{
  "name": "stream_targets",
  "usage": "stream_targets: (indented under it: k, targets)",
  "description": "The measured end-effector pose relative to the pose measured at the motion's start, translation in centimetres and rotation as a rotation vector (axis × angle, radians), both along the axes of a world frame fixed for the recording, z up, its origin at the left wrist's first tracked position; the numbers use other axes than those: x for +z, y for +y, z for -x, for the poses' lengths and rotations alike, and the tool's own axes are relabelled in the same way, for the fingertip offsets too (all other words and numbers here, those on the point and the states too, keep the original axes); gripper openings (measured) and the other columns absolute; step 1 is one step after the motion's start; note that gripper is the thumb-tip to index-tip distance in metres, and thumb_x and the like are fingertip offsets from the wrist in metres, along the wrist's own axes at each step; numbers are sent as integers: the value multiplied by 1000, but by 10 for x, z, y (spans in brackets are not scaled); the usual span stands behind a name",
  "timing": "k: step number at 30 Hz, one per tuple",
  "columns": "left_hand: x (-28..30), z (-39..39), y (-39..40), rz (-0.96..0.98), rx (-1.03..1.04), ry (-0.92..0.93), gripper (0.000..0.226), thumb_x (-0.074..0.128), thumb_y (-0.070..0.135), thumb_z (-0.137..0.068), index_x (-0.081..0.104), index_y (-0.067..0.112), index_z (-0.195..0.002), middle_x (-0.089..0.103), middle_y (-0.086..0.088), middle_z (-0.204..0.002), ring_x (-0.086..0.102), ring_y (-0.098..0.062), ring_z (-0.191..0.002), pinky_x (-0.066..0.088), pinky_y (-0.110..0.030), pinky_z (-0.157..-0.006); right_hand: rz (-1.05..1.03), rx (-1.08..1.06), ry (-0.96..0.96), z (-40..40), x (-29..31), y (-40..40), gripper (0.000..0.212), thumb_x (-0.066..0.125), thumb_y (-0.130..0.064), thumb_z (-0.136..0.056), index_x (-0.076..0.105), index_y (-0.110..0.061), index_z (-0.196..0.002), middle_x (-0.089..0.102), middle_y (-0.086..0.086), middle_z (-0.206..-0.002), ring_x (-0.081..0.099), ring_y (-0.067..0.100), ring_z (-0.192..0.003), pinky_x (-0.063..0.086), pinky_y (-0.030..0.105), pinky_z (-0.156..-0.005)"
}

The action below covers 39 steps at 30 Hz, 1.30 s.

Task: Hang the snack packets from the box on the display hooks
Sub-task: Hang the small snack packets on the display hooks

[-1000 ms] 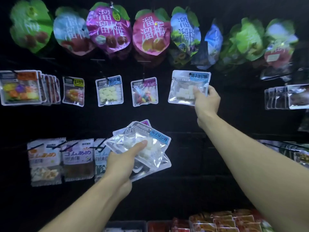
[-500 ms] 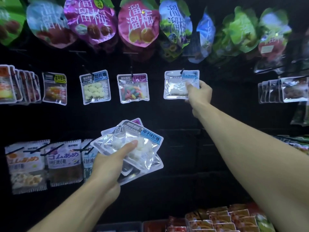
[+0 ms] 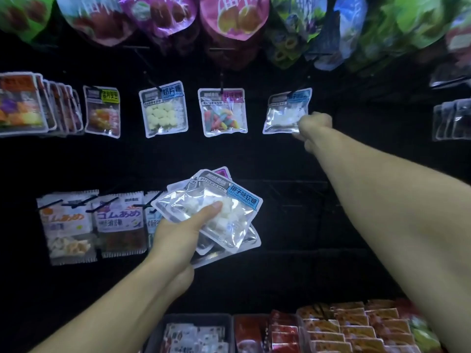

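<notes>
Overhead, glossy leaf-shaped plum pouches (image 3: 233,17) crown a dark display wall (image 3: 280,161) where flat, clear-windowed candy packets hang from thin black hooks. The left hand (image 3: 175,238) grips a fanned stack of crinkly coconut-candy packets (image 3: 216,212), apparently held ready as stock. The right hand (image 3: 314,128) pinches the lower corner of one coconut-candy packet (image 3: 286,113), seemingly steadying it on its hook (image 3: 297,91).

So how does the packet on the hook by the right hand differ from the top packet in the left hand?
The hooked packet hangs upright from a display hook, pinched at its lower right corner by the right hand. The top packet lies tilted on a stack, off any hook, gripped by the left hand with the thumb across it. Both are clear packets with blue labels and white pieces inside.
</notes>
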<state>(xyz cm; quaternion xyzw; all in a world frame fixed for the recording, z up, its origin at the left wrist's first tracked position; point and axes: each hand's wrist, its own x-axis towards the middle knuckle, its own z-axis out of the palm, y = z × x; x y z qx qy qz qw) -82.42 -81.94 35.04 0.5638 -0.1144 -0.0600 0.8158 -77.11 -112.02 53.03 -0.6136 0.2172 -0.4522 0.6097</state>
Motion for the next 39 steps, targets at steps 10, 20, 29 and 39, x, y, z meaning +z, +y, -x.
stream_targets:
  k: [10, 20, 29, 39]
  targets:
    - [-5, 36, 17, 110, 23, 94, 35, 91, 17, -80, 76, 19, -112, 84, -1, -96, 80, -19, -83, 60, -29, -59, 49, 426, 131, 99, -120, 121, 33, 79, -48, -89, 66, -22, -105, 70, -1, -108, 69, 17, -99, 59, 38, -86]
    - [-2, 67, 33, 87, 41, 32, 52, 93, 31, -68, 76, 15, -115, 84, -4, -99, 82, -24, -89, 67, -45, -80, 137, 677, 302, 170, -159, 183, 26, 87, -25, -84, 73, -12, -102, 81, 0, -90, 74, 6, -66, 54, 18, -59]
    - [-1, 84, 38, 67, 20, 118, 28, 80, 38, -93, 72, 23, -115, 83, -2, -108, 79, -32, -96, 65, -39, -81, -42, 366, 30, 166, -135, 124, 22, 69, -6, -98, 64, -16, -117, 79, 2, -108, 78, 22, -98, 61, 41, -92]
    - [31, 102, 3, 12, -117, 35, 26, 76, 34, -97, 75, 17, -117, 84, -2, -96, 82, -25, -72, 61, -42, -91, 144, 86, -208, 135, -40, 44, 24, 72, -11, -97, 63, -27, -113, 73, -10, -101, 71, 8, -93, 59, 32, -91]
